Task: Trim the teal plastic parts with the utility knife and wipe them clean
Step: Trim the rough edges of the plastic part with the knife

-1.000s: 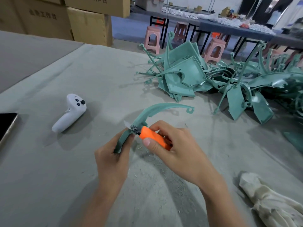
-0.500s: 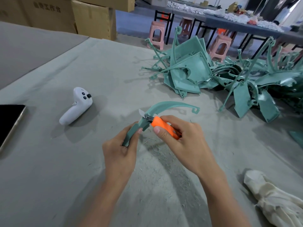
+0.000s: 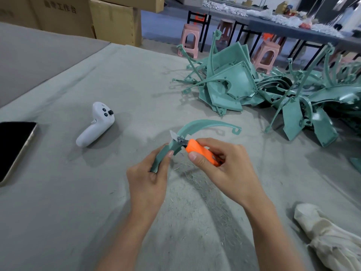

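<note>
My left hand (image 3: 148, 182) grips the near end of a curved teal plastic strip (image 3: 205, 124) that arcs away to the right and ends in a small hook. My right hand (image 3: 224, 171) holds an orange utility knife (image 3: 201, 151), its short blade laid against the strip's edge just above my left thumb. A heap of teal plastic parts (image 3: 273, 90) lies at the far right of the grey table (image 3: 78, 212). A crumpled white cloth (image 3: 330, 237) sits at the near right.
A white handheld controller (image 3: 95, 124) lies left of my hands, and a dark phone (image 3: 13, 147) rests at the left edge. Plastic shavings are scattered under my hands. Cardboard boxes, pink stools and another table stand beyond the far edge.
The blade has slid a little further up the strip's edge. Both hands keep the same hold.
</note>
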Demonstrator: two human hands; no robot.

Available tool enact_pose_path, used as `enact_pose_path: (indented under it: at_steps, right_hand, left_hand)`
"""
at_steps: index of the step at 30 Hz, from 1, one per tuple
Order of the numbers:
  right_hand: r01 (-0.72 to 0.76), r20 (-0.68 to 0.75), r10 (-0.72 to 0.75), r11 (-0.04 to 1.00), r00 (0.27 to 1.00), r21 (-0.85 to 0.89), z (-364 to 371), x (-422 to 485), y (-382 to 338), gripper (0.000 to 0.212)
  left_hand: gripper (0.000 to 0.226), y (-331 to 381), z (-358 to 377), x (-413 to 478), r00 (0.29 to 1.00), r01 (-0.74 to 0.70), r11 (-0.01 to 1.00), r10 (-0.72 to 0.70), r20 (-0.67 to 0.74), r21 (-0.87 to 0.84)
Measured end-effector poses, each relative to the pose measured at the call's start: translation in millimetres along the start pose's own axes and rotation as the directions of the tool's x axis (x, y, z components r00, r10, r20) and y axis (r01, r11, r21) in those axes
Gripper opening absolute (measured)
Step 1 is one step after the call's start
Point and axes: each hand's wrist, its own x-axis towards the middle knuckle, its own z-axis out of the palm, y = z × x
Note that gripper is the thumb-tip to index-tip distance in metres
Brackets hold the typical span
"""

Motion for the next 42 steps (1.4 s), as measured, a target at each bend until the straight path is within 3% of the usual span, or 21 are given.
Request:
enact_pose_path:
  at_steps: [3, 9, 14, 22, 28, 33, 36, 39, 42]
  right_hand:
    - [0.049, 0.067, -0.053, 0.997, 0.996, 0.055, 1.4, -1.4, -4.7, 0.022]
    - [-0.003, 0.000, 0.003, 1.000, 1.000, 0.027, -0.8, 3.5, 0.7, 0.024]
    - [0.062, 0.140, -0.074, 0.994, 0.987, 0.087, -6.1, -0.1, -5.2, 0.026]
    - [0.020, 0.056, -0.026, 0.995, 0.998, 0.103, 1.5, 2.9, -1.7, 0.014]
    - [0.010, 0.024, -0.012, 0.997, 1.000, 0.073, 6.0, 4.5, 2.0, 0.032]
    - [-0.078, -0.130, 0.058, 0.985, 0.990, -0.155, -0.9, 9.9, 21.0, 0.045]
    - [-0.093, -0.200, 0.072, 0.991, 0.977, -0.096, -8.8, 8.3, 23.3, 0.029]
    - [0.016, -0.097, -0.015, 1.000, 0.995, 0.002, -10.1, 5.1, 12.8, 0.016]
    - [0.095, 0.044, -0.096, 0.995, 0.994, 0.024, -5.8, 3.0, 3.6, 0.022]
  left_hand:
    - [0.013, -1.9, -0.6, -0.2, 1.000, 0.012, 0.999, -0.013, -0.022, -0.036]
    - [0.012, 2.0, -1.1, -0.9, 0.999, -0.042, 0.999, 0.041, 0.010, 0.030]
    - [0.008, -1.9, -3.0, 1.4, 0.999, -0.038, 0.999, 0.038, -0.002, 0.030]
    - [0.017, -4.9, -2.4, 3.3, 0.999, -0.040, 0.999, 0.040, 0.002, -0.005]
    - [0.016, -6.3, -2.1, 4.6, 0.998, -0.063, 0.997, 0.063, 0.005, 0.043]
    - [0.024, -0.1, -5.8, -3.0, 0.993, -0.106, 0.994, 0.105, 0.048, 0.016]
    - [0.019, 0.7, -5.3, -1.9, 0.997, -0.073, 0.997, 0.072, 0.020, 0.014]
    - [0.012, -1.5, -3.7, 2.5, 0.999, -0.047, 0.998, 0.048, -0.019, 0.053]
    - [0.009, 1.4, -5.7, 3.2, 0.999, -0.045, 0.998, 0.046, -0.018, 0.044]
